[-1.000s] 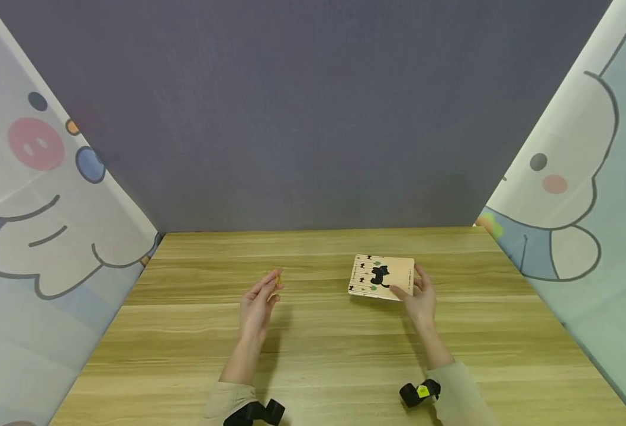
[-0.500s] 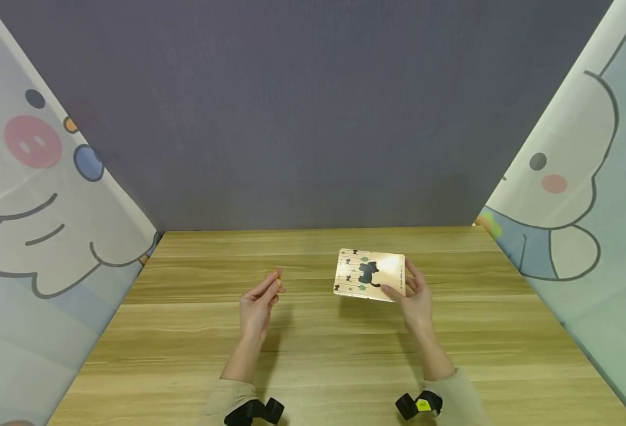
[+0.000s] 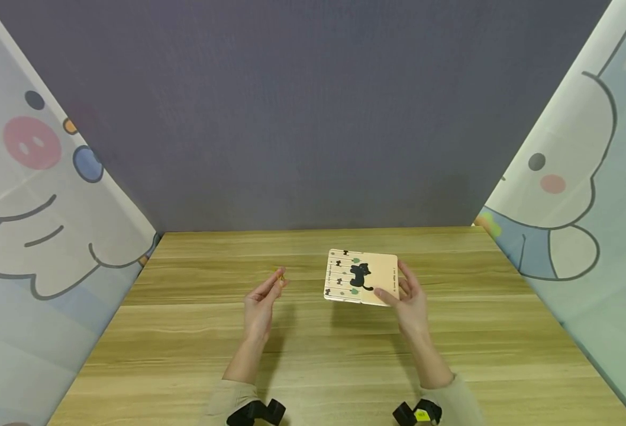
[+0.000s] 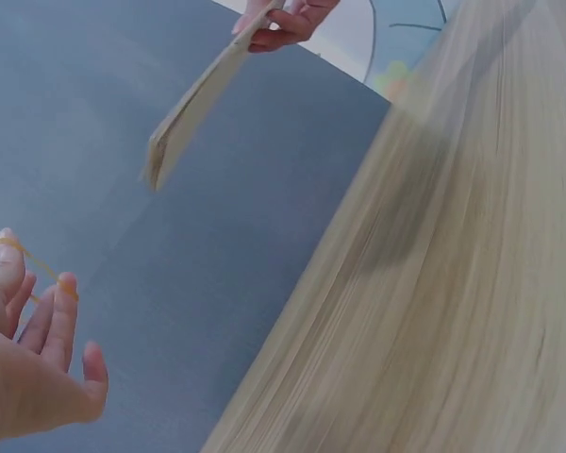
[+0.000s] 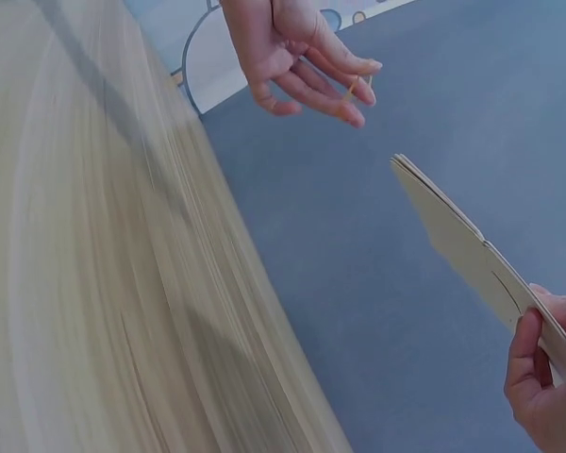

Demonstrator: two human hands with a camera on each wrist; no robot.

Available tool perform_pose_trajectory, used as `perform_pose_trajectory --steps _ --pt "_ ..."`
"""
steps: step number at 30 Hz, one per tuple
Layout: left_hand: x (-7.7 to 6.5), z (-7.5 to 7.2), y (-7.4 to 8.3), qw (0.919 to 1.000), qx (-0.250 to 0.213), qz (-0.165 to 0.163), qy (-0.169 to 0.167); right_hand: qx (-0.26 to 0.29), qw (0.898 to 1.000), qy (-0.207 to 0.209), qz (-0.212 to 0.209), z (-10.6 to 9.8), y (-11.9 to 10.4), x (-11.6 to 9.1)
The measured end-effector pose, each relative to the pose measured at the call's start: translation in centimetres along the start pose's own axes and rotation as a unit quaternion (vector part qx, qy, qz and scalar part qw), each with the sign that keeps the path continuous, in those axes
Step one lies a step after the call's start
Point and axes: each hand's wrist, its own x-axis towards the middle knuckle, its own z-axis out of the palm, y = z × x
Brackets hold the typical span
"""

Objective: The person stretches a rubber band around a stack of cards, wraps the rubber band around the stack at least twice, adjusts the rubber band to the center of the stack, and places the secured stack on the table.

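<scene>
Now left hand [image 3: 260, 305] spreads fingertips inside rubber band [image 4: 40, 263], holding loop stretched; book [image 3: 361, 277] apart, above table [image 3: 313, 355], pinched by right hand [image 3: 413, 307]. Seemingly lining-up step; next move likely calls for widening loop, guiding book's left end in.

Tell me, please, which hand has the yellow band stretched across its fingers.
The left hand: the band stretches between its spread fingertips. The right hand grips the book instead.
</scene>
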Motion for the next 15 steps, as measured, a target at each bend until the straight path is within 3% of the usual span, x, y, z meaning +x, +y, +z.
perform_pose_trajectory --steps 8,11,13,15 --pt "0.1 -0.4 -0.9 0.9991 0.029 0.028 -0.014 0.028 0.999 -0.018 -0.004 0.5 0.0 -0.6" --pt "0.2 -0.6 -1.3 0.9969 0.043 0.058 -0.029 0.031 0.999 -0.028 -0.031 0.5 0.6 -0.6" --pt "1.1 -1.5 -3.5 0.9938 0.013 0.096 -0.054 0.043 0.997 -0.039 -0.058 0.4 1.4 -0.4" --pt "1.2 -1.5 -3.7 0.9906 0.006 0.116 -0.073 0.079 0.99 -0.066 -0.094 -0.2 3.7 0.6"
